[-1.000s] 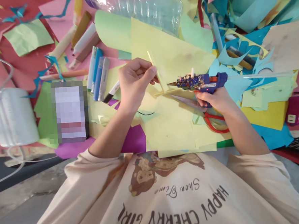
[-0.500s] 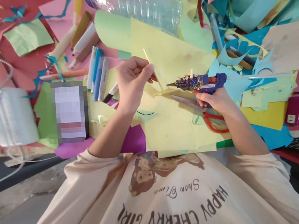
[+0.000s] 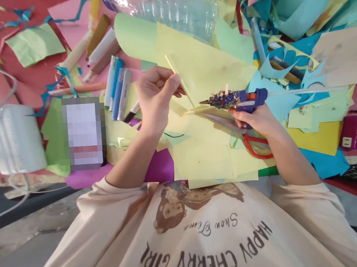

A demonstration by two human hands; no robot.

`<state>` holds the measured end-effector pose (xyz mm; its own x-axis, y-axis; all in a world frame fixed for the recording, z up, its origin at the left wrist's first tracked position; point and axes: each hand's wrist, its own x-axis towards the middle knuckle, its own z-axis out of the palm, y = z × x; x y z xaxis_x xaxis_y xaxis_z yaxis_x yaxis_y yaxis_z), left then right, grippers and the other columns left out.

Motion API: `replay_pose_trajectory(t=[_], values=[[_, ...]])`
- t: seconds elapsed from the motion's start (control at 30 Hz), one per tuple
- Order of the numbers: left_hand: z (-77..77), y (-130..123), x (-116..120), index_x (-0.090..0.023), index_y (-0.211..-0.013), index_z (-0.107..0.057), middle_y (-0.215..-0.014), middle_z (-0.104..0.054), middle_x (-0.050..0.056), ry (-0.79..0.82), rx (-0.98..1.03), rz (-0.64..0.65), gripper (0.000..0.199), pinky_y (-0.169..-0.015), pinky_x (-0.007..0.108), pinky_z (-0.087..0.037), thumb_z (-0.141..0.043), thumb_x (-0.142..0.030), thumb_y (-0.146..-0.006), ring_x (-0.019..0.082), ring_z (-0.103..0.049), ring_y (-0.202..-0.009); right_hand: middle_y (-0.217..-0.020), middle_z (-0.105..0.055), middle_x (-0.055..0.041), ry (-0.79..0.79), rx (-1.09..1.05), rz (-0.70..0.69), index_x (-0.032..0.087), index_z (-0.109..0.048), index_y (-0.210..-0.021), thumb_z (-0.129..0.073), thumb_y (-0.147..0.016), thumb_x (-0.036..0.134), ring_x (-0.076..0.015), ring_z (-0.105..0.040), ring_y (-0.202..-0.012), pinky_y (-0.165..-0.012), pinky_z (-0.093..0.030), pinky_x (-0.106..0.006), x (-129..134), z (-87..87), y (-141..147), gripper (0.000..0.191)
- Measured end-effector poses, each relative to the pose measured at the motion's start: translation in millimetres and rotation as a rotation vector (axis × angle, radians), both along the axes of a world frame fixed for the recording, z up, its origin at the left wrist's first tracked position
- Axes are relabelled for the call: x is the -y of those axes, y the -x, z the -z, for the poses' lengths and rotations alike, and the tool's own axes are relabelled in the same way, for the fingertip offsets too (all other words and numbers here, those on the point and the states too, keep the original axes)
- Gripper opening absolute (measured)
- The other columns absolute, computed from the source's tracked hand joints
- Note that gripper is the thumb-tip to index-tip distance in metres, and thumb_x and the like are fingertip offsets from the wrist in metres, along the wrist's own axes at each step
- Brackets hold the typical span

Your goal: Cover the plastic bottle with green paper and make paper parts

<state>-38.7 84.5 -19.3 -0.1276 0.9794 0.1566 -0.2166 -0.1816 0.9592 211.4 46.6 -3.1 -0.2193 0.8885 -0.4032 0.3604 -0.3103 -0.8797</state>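
My left hand pinches a thin pale-yellow paper strip between thumb and fingers; the strip slants, its upper end rising past the fingertips. Around the handle of a blue hot glue gun my right hand is closed. The gun's nozzle points left, a little way right of the strip, and a clear glue stick juts from its back. Crusted bits cover the gun's front. Another narrow yellow strip lies below the nozzle. Red-handled scissors rest under the gun, partly hidden by my right hand.
Yellow paper sheets cover the middle of the table. A clear plastic bottle lies at the back. Several markers are left of my left hand, near a blurred-out box and a white roll. Blue paper scraps spread at right.
My left hand has shifted slightly left with the strip, which leans a little more to the left. The glue gun has moved very slightly left and down.
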Motion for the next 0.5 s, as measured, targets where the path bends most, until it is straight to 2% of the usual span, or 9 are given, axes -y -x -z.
replay_pose_trajectory(t=[0.13, 0.3, 0.4, 0.5], values=[[-3.2, -1.0, 0.7, -0.021, -0.069, -0.061, -0.053, -0.060, -0.010, 0.002, 0.017, -0.071, 0.035, -0.046, 0.021, -0.045, -0.081, -0.050, -0.066, 0.004, -0.056, -0.047, -0.047, -0.057, 0.0020, -0.004, -0.047, 0.047, 0.021, -0.062, -0.066, -0.067, -0.070, 0.025, -0.0107, -0.048, -0.041, -0.041, -0.040, -0.027, -3.3, -9.2, 1.7, 0.008], [-4.0, -2.0, 2.4, -0.022, -0.070, -0.059, -0.057, -0.059, -0.008, -0.007, -0.019, -0.043, 0.031, -0.047, 0.023, -0.045, -0.077, -0.048, -0.072, 0.005, -0.057, -0.049, -0.049, -0.057, 0.0019, -0.047, -0.146, 0.123, 0.021, -0.058, -0.065, -0.065, -0.065, 0.020, -0.0101, -0.048, -0.041, -0.039, -0.036, -0.026, -4.4, -28.9, -10.5, 0.007], [-3.2, -3.5, 3.5, -0.022, -0.071, -0.059, -0.058, -0.059, -0.007, -0.008, -0.038, -0.032, 0.030, -0.047, 0.023, -0.046, -0.075, -0.047, -0.075, 0.005, -0.056, -0.049, -0.059, -0.063, 0.0006, -0.160, -0.151, 0.333, 0.022, -0.061, -0.075, -0.068, -0.062, 0.017, -0.0127, -0.055, -0.046, -0.043, -0.041, -0.028, 3.5, -31.9, -28.7, 0.015], [-2.5, -6.1, 5.0, -0.021, -0.071, -0.062, -0.057, -0.060, -0.006, -0.021, 0.033, -0.005, 0.026, -0.047, 0.022, -0.046, -0.077, -0.043, -0.074, 0.006, -0.058, -0.049, -0.065, -0.063, -0.0017, -0.263, -0.018, 0.582, 0.023, -0.062, -0.070, -0.071, -0.063, 0.022, -0.0149, -0.057, -0.049, -0.045, -0.042, -0.031, 17.6, -27.8, -55.6, 0.012]])
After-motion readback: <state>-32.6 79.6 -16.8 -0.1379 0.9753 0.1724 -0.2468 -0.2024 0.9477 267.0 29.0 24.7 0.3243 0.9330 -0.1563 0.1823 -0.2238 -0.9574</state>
